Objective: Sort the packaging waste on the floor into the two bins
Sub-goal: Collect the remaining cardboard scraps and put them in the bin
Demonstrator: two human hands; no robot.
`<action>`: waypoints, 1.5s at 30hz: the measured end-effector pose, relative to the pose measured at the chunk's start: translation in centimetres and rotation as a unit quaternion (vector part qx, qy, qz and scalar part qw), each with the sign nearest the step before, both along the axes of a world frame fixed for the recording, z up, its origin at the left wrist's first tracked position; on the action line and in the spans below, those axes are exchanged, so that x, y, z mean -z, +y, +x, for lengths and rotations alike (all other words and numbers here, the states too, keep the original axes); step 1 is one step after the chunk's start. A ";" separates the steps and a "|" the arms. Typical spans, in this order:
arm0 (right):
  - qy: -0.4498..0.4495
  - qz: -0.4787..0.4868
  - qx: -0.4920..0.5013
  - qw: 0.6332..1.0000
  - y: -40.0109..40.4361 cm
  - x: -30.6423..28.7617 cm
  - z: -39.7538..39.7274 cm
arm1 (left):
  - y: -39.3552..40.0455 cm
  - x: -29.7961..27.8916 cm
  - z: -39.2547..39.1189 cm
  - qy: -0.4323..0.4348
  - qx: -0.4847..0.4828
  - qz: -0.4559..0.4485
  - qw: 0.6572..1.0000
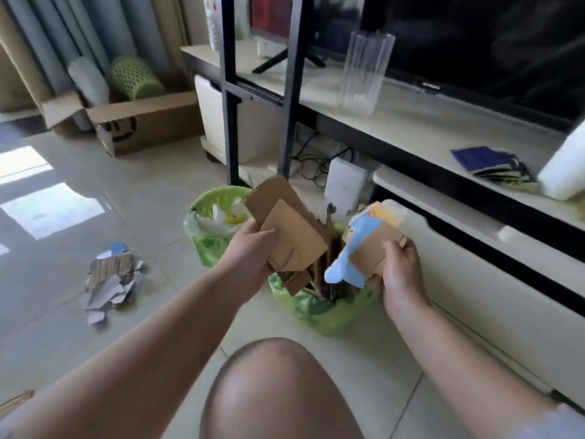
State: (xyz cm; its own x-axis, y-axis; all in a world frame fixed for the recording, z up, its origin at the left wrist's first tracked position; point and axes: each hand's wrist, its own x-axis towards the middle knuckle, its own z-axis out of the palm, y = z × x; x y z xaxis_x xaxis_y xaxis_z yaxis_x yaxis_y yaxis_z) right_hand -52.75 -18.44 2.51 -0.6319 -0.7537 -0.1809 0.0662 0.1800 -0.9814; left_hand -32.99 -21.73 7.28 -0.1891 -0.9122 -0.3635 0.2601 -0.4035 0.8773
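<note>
Over the near bin [329, 315] full of card, your left hand [250, 251] grips brown cardboard pieces [291, 229] and your right hand [400, 264] pinches a blue-and-brown scrap [361, 251], so drop the card straight in, then fetch the floor pile [112, 274].

Brown cardboard [286, 229], green-lined bins [329, 315], blue-and-orange printed carton piece [357, 245]

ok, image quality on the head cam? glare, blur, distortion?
Head view: sunlight glare patches on the floor tiles at left; wide-angle bending of the TV stand edge; soft blur overall, worst at the right edge; both hands and the cardboard pieces stay legible.
</note>
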 end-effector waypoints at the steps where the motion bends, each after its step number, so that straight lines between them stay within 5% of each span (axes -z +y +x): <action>1: 0.010 0.008 0.003 1.000 -0.1 -0.1 -1.0 | -0.4 -0.1 -1.3 -0.005 0.011 0.003 1.000; 10: 0.082 0.113 -0.024 0.990 -3.2 1.8 -4.5 | -3.2 1.2 -9.7 -0.146 0.094 -0.024 0.985; 21: 0.102 0.143 -0.145 0.974 -7.2 7.5 -3.0 | -7.1 6.1 -9.9 -0.286 0.141 -0.031 0.947; 28: 0.254 0.207 -0.199 0.924 -8.9 9.5 -4.0 | -7.8 7.1 -11.0 -0.498 0.214 -0.179 0.821; 32: 0.293 0.290 -0.192 0.891 -9.8 9.6 -5.5 | -8.6 7.7 -10.9 -0.570 0.200 -0.186 0.775; 35: 0.291 0.191 -0.233 0.908 -9.4 9.7 -4.0 | -8.0 8.1 -11.7 -0.564 0.216 -0.224 0.765; 37: 0.275 0.122 -0.281 0.911 -8.9 10.0 -2.5 | -7.7 8.1 -12.6 -0.528 0.252 -0.228 0.778; 41: 0.009 0.042 -0.244 0.969 -8.2 10.6 -2.3 | -9.6 8.6 -12.8 -0.383 0.289 -0.097 0.872; 45: -0.030 0.034 -0.236 0.971 -7.4 11.3 -3.3 | -10.3 9.3 -10.6 -0.176 0.292 0.068 0.938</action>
